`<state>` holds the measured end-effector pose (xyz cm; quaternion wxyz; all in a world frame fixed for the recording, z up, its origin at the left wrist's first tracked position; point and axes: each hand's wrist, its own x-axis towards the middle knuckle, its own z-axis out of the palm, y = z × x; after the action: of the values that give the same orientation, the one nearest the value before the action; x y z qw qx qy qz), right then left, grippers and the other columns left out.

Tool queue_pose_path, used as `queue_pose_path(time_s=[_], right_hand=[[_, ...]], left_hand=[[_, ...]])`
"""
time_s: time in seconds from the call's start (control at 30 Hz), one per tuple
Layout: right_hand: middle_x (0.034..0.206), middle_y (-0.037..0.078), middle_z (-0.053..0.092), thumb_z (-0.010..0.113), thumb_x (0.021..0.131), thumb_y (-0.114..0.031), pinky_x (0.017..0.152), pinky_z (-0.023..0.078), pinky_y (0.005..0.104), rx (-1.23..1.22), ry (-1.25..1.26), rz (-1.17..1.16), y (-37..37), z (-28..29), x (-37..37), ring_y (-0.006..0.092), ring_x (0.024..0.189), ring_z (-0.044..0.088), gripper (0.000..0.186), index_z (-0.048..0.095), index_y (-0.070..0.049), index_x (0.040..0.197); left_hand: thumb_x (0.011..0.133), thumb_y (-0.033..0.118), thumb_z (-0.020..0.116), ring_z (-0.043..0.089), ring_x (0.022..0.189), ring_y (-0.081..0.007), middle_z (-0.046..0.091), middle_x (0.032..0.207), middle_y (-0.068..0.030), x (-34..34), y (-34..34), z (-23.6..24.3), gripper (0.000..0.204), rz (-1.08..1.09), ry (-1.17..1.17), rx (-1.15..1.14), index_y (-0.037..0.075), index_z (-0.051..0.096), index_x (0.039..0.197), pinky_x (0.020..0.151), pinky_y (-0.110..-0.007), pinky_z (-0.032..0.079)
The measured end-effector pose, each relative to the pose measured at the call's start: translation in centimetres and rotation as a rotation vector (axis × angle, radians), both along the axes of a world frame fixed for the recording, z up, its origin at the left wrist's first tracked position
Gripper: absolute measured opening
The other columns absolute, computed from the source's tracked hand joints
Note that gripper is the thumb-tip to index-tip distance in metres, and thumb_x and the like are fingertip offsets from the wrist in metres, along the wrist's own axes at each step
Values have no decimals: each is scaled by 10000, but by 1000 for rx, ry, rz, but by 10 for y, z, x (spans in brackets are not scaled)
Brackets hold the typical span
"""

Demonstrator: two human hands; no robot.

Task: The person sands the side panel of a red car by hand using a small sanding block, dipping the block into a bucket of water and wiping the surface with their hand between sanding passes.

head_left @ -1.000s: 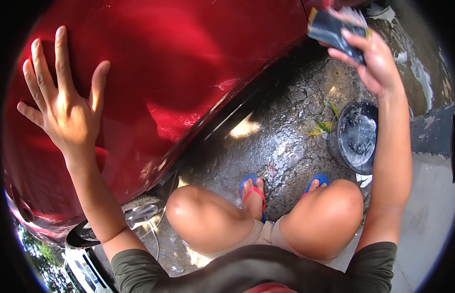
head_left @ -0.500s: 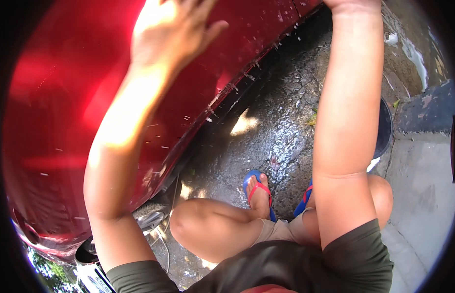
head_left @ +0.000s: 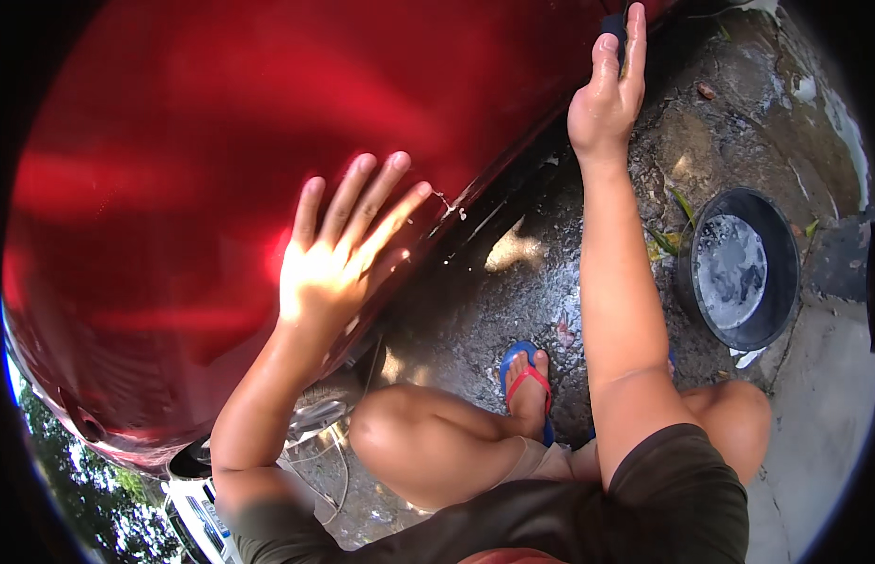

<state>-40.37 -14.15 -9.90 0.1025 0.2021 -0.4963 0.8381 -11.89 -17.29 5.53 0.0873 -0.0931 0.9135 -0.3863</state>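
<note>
My left hand (head_left: 334,263) lies over the glossy red car panel (head_left: 193,113), near its lower edge, with fingers spread and nothing in it. At the upper right, my right hand (head_left: 602,108) is raised at that same panel's edge, fingers straightened around a dark pad (head_left: 612,26) that is mostly hidden behind them. A few pale drips (head_left: 456,211) show on the panel's edge beside my left hand.
A black tub (head_left: 783,268) with cloudy grey water stands right of my right forearm. Wet, cracked ground (head_left: 701,122) runs under the car, with leaves near the tub. My bent knees and sandaled feet are low in view; a pale concrete slab (head_left: 809,395) lies right.
My left hand went from the far left up the panel, then down and rightward toward its edge. My right hand shifted left and upward with the dark pad, and the tub shows fully now.
</note>
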Motion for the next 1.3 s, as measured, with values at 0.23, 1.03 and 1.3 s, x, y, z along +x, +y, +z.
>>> queue_pose_path(time_s=[0.23,1.03,1.3], right_hand=[[1673,263,249,395,1116,-338,1270,157,508,315,279,-66,-23,-18,76,434,1562,210,635,263,47,1603],[1729,213,87,375,1066,-508,1196,-45,716,492,521,170,-25,18,204,447,1591,39,778,163,-49,1658],[1731,209,70,297,1107,-465,1196,-59,697,469,139,-24,-40,21,45,415,1598,29,724,113,-33,1658]], left_hand=[[890,711,574,344,1532,-256,385,1661,-10,-89,-19,83,821,24,310,-612,317,413,1593,1273,-511,159],[1020,645,473,401,1461,-400,435,1582,-196,118,-23,185,750,-25,651,-587,115,470,1551,1199,-561,290],[943,731,557,658,922,-357,695,1001,-168,309,-45,316,724,446,1280,-761,25,672,1051,860,-478,510]])
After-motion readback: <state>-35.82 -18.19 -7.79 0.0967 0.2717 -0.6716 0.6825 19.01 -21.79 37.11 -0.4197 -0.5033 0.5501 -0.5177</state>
